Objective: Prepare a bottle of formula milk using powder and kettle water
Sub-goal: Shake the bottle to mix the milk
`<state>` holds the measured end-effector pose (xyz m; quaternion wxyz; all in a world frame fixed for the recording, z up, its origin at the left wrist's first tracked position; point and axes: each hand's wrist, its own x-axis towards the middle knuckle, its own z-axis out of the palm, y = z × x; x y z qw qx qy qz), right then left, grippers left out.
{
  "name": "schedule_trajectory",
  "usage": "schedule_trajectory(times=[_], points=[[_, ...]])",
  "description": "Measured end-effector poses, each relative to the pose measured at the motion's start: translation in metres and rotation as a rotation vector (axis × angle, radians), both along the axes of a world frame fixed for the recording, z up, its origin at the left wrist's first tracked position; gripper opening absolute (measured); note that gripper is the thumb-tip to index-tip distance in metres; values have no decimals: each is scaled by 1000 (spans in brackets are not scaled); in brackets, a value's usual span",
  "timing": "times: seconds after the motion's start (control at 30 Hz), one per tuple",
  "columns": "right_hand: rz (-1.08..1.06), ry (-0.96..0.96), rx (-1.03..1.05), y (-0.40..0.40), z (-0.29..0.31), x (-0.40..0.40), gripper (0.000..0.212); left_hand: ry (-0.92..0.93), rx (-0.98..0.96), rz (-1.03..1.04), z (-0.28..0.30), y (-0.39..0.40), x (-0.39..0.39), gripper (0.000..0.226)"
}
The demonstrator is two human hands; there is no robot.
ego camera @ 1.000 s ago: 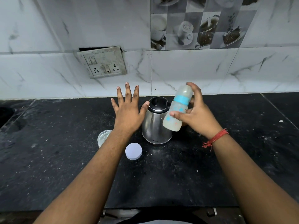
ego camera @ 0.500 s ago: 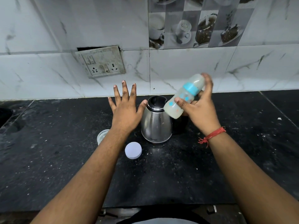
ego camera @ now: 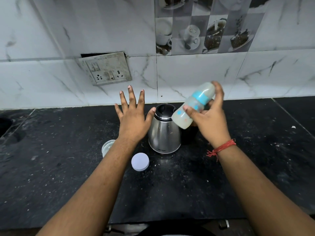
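Note:
My right hand (ego camera: 208,123) grips a baby bottle (ego camera: 192,106) with a blue collar, milky liquid inside and its cap on. The bottle is tilted, cap end up to the right, in the air above the steel kettle (ego camera: 163,135). The kettle stands on the black counter (ego camera: 187,184) with its black lid down. My left hand (ego camera: 133,120) hovers left of the kettle, fingers spread and holding nothing, its thumb tip close to the kettle lid. A small clear jar (ego camera: 106,147) sits partly hidden behind my left forearm, its white round lid (ego camera: 140,161) lying beside it.
A tiled wall with a switch and socket plate (ego camera: 105,70) rises just behind the counter. A dark recess (ego camera: 6,126) sits at the counter's far left. A seam in the counter (ego camera: 293,120) runs at the right.
The bottle in my right hand has swung from nearly upright to strongly tilted and moved a little up and right. My left hand has stayed spread beside the kettle.

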<state>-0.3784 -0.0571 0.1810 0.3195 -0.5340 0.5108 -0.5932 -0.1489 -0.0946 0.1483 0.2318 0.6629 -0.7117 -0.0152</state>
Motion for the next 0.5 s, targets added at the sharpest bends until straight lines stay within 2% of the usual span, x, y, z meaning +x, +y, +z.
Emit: schedule_trajectory(times=[0.03,0.1,0.23,0.4,0.43,0.5], points=[[-56,-49,-34,-1,2,0,103,-2,-1,3,0,1,1,79],[-83,-4,-77,1,3,1,103,-4,-2,9,0,0,2,80],[136,229,21,9,0,6,102,-5,-7,9,-1,-2,1,79],[-39,-68,-61,2,6,3,102,-3,3,15,0,-2,3,80],[-32,-52,-63,2,6,4,102,0,3,15,0,-2,3,80],[64,97,-12,5,4,7,102,3,1,13,0,-3,2,79]])
